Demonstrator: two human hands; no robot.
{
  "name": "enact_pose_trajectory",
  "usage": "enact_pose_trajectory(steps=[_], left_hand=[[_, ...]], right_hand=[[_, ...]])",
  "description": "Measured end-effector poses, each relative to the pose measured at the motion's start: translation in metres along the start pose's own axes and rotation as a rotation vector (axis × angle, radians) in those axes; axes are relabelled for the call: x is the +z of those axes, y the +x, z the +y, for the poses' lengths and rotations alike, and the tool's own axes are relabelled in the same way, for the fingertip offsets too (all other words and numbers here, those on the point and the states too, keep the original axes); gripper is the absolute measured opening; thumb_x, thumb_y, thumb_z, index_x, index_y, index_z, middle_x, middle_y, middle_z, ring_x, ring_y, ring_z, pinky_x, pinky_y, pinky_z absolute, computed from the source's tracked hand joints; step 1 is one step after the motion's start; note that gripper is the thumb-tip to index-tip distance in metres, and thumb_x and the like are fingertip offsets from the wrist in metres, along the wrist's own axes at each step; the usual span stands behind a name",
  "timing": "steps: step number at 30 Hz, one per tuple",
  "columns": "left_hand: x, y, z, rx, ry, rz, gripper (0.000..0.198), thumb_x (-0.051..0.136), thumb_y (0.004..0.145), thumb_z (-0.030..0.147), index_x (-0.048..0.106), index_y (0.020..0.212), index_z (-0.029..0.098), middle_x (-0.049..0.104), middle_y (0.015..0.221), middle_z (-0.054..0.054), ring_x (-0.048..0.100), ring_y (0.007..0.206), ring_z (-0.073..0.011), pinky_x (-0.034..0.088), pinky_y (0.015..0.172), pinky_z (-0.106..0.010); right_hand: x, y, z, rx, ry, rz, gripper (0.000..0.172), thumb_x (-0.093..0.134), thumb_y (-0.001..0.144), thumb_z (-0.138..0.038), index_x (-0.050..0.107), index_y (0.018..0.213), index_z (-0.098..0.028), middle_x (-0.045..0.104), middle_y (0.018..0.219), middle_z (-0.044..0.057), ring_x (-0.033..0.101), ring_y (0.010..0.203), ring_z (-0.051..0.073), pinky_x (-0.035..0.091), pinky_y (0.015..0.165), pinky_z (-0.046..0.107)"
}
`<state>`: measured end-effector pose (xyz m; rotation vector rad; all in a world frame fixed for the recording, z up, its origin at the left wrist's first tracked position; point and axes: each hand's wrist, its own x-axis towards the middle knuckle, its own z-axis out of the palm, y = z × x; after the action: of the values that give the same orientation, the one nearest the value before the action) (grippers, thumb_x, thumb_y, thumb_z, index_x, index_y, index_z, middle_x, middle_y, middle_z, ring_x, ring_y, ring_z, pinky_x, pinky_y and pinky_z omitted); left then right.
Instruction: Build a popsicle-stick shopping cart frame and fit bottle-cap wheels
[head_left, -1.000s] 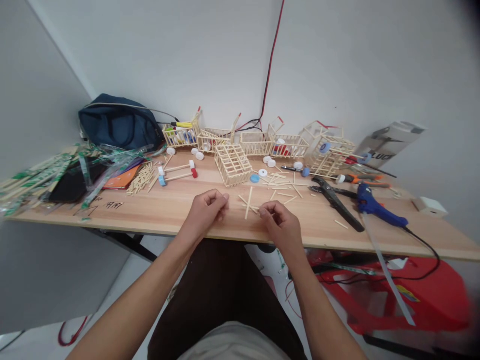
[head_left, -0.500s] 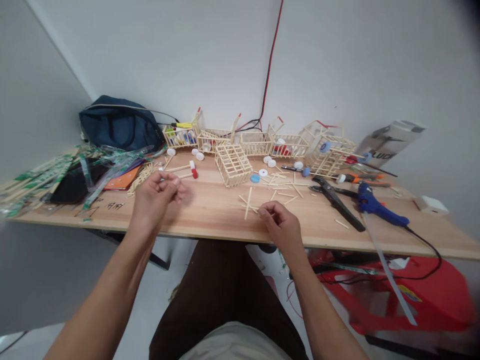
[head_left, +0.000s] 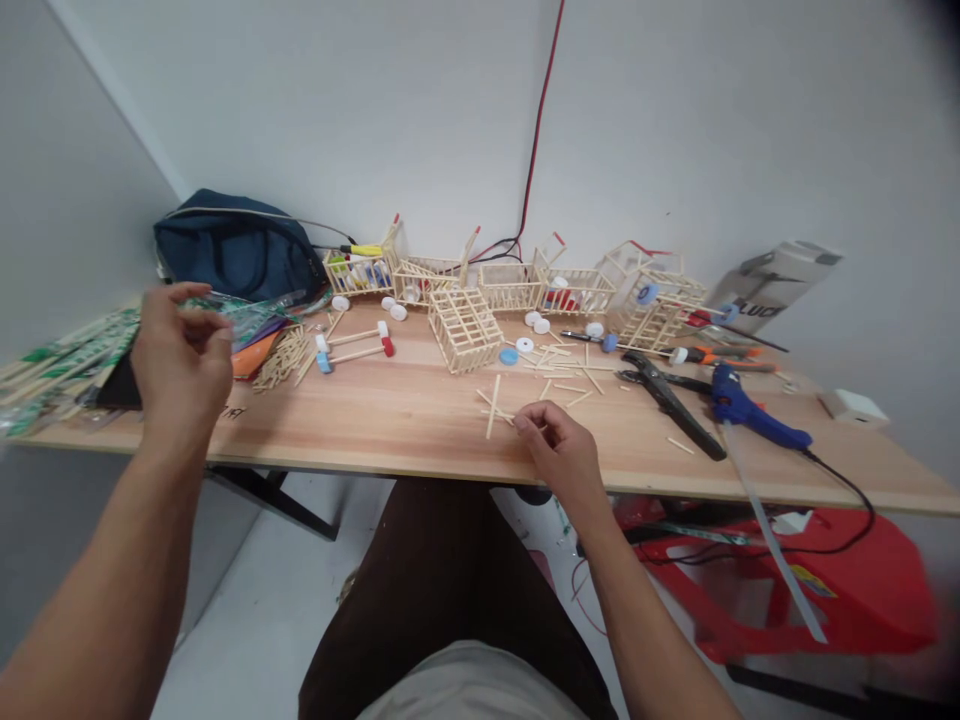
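Observation:
My left hand (head_left: 187, 355) hovers over the left side of the wooden table, above a black flat case (head_left: 124, 385). Its fingers are loosely bent and apart, and nothing shows in them. My right hand (head_left: 561, 445) rests near the front edge at the middle, thumb and forefinger pinched at the end of a thin wooden stick (head_left: 501, 411). Another stick (head_left: 493, 408) crosses over it. Behind them stands a small slatted stick crate (head_left: 466, 330). Left of the crate lie two stick axles with bottle-cap wheels, one pair red and white (head_left: 386, 340).
Several stick carts (head_left: 510, 290) line the wall. Loose sticks (head_left: 559, 360) and bottle caps (head_left: 508, 356) lie mid-table. Black-handled pliers (head_left: 675, 408), a blue glue gun (head_left: 754, 410) and a white box (head_left: 855, 408) are on the right. A blue bag (head_left: 236, 245) sits back left.
My left hand has moved left, away from the cap-wheeled axles, which now show fully, and its fingers have spread. My right hand stays in place at the sticks.

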<state>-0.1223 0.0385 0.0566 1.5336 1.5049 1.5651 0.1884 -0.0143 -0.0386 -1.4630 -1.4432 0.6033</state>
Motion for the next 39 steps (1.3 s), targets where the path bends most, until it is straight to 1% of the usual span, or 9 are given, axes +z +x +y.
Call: enact_pose_trajectory(steps=[5, 9, 11, 15, 19, 29, 32, 35, 39], left_hand=[[0.007, -0.009, -0.007, 0.109, 0.114, -0.002, 0.017, 0.063, 0.08, 0.041, 0.066, 0.082, 0.024, 0.066, 0.064, 0.003, 0.067, 0.086, -0.0197, 0.047, 0.061, -0.028], [0.017, -0.018, -0.024, 0.277, 0.267, 0.05, 0.016, 0.064, 0.08, 0.036, 0.071, 0.084, 0.023, 0.073, 0.09, 0.001, 0.063, 0.101, -0.021, 0.047, 0.087, -0.033], [0.036, -0.029, -0.028, 0.208, 0.2, -0.049, 0.018, 0.065, 0.079, 0.036, 0.073, 0.084, 0.021, 0.074, 0.092, -0.002, 0.065, 0.092, -0.0199, 0.047, 0.087, -0.033], [0.09, -0.056, -0.024, -0.025, 0.009, -0.382, 0.024, 0.066, 0.075, 0.036, 0.075, 0.086, 0.017, 0.076, 0.089, -0.005, 0.067, 0.08, -0.0197, 0.049, 0.073, -0.028], [0.122, -0.07, -0.02, -0.045, -0.041, -0.559, 0.024, 0.062, 0.077, 0.037, 0.074, 0.084, 0.018, 0.075, 0.079, -0.004, 0.064, 0.072, -0.0172, 0.045, 0.065, -0.025], [0.124, -0.074, -0.016, -0.079, -0.033, -0.612, 0.021, 0.062, 0.076, 0.034, 0.068, 0.069, 0.016, 0.066, 0.065, 0.0, 0.054, 0.061, -0.0124, 0.039, 0.06, -0.022], [0.124, -0.073, -0.018, -0.09, -0.045, -0.604, 0.023, 0.063, 0.076, 0.037, 0.067, 0.069, 0.016, 0.063, 0.061, 0.001, 0.051, 0.058, -0.0111, 0.037, 0.058, -0.021], [0.123, -0.072, -0.023, -0.122, -0.082, -0.582, 0.025, 0.064, 0.075, 0.04, 0.066, 0.069, 0.016, 0.061, 0.06, 0.002, 0.049, 0.056, -0.0102, 0.036, 0.055, -0.02], [0.123, -0.072, -0.026, -0.151, -0.119, -0.562, 0.026, 0.064, 0.075, 0.041, 0.065, 0.07, 0.016, 0.062, 0.063, 0.001, 0.049, 0.057, -0.0101, 0.035, 0.054, -0.02]], right_hand=[[0.0, 0.0, 0.001, -0.006, 0.003, 0.007, 0.023, 0.055, 0.084, -0.041, 0.06, 0.076, -0.02, 0.051, 0.062, -0.004, 0.038, 0.052, 0.01, 0.032, 0.05, 0.023], [0.0, -0.001, 0.0, -0.02, -0.002, -0.007, 0.021, 0.055, 0.084, -0.039, 0.06, 0.076, -0.02, 0.053, 0.065, -0.003, 0.038, 0.052, 0.01, 0.033, 0.051, 0.023], [0.0, -0.001, 0.0, -0.023, -0.009, -0.009, 0.022, 0.055, 0.084, -0.039, 0.06, 0.076, -0.02, 0.052, 0.065, -0.003, 0.038, 0.052, 0.01, 0.033, 0.052, 0.023], [0.0, -0.001, 0.001, -0.017, -0.013, -0.009, 0.023, 0.055, 0.084, -0.042, 0.06, 0.077, -0.02, 0.051, 0.063, -0.003, 0.038, 0.052, 0.01, 0.032, 0.051, 0.023], [0.0, 0.0, 0.001, -0.033, -0.013, -0.02, 0.024, 0.054, 0.085, -0.042, 0.06, 0.078, -0.02, 0.055, 0.066, -0.002, 0.039, 0.053, 0.011, 0.033, 0.051, 0.024], [0.004, 0.0, 0.005, -0.074, -0.054, -0.019, 0.021, 0.055, 0.085, -0.038, 0.064, 0.079, -0.021, 0.059, 0.069, -0.002, 0.042, 0.053, 0.01, 0.035, 0.054, 0.024], [0.003, 0.0, 0.0, -0.085, -0.067, -0.03, 0.024, 0.052, 0.087, -0.038, 0.068, 0.09, -0.02, 0.066, 0.081, 0.001, 0.048, 0.058, 0.011, 0.039, 0.056, 0.025], [-0.023, 0.004, -0.002, -0.135, -0.164, 0.021, 0.033, 0.051, 0.088, -0.036, 0.064, 0.114, -0.02, 0.068, 0.097, 0.006, 0.059, 0.077, 0.015, 0.043, 0.061, 0.025], [-0.116, 0.022, 0.023, -0.142, -0.541, 0.323, 0.034, 0.048, 0.088, -0.036, 0.066, 0.111, -0.017, 0.068, 0.106, 0.011, 0.061, 0.089, 0.02, 0.045, 0.07, 0.032]])
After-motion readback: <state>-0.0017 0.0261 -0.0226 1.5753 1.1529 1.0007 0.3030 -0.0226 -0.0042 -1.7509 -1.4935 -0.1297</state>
